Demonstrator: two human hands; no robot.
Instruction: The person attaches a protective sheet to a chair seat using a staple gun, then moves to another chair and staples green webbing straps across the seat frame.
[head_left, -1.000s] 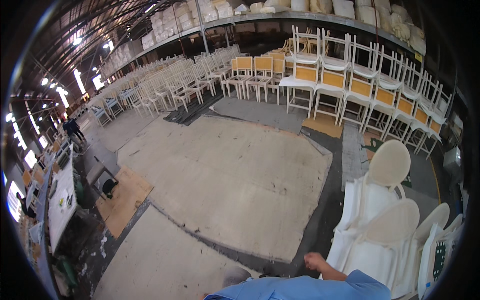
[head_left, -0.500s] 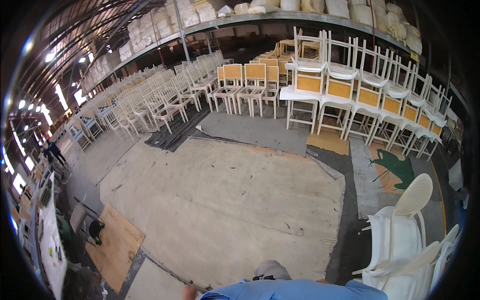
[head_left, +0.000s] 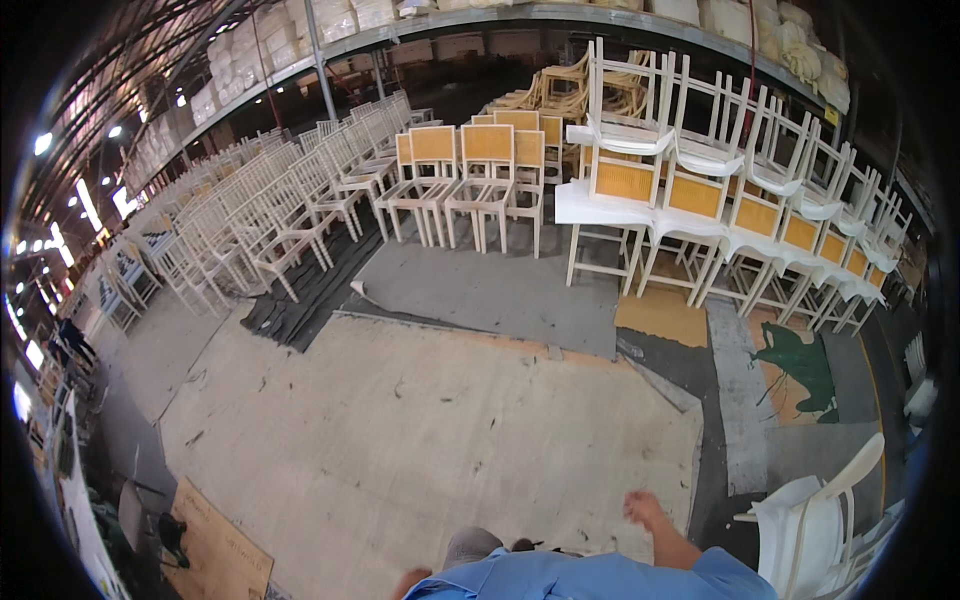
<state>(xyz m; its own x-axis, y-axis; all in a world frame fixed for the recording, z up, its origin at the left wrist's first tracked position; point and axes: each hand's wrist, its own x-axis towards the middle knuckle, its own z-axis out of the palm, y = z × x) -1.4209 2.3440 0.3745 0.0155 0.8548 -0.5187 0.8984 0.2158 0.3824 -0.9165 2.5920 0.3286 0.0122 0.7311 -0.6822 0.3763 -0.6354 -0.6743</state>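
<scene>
My right hand (head_left: pixel 645 508) hangs out in front of my blue sleeve, over the pale floor sheet (head_left: pixel 430 420). Its fingers are loosely bent and a little apart, with nothing in them. Only a bit of my left hand (head_left: pixel 412 580) shows at the lower edge, its fingers hidden. Nearest to my right arm, on the right, stand white chairs (head_left: pixel 790 530) nested in a stack. Farther off is a row of white chairs with yellow back panels (head_left: pixel 690 195), with other chairs turned upside down on their seats. Neither hand touches a chair.
Pale wooden chair frames (head_left: pixel 487 180) stand at the back, with long rows (head_left: pixel 260 200) to the left. A crumpled dark sheet (head_left: pixel 310 300), a cardboard piece (head_left: pixel 225 540) and a green scrap (head_left: pixel 797 365) lie on the floor. People (head_left: pixel 72 340) stand far left.
My view has moved forward, so the chair rows at the back look nearer. My right forearm and hand have come into view. The nested white chairs sit lower in the picture.
</scene>
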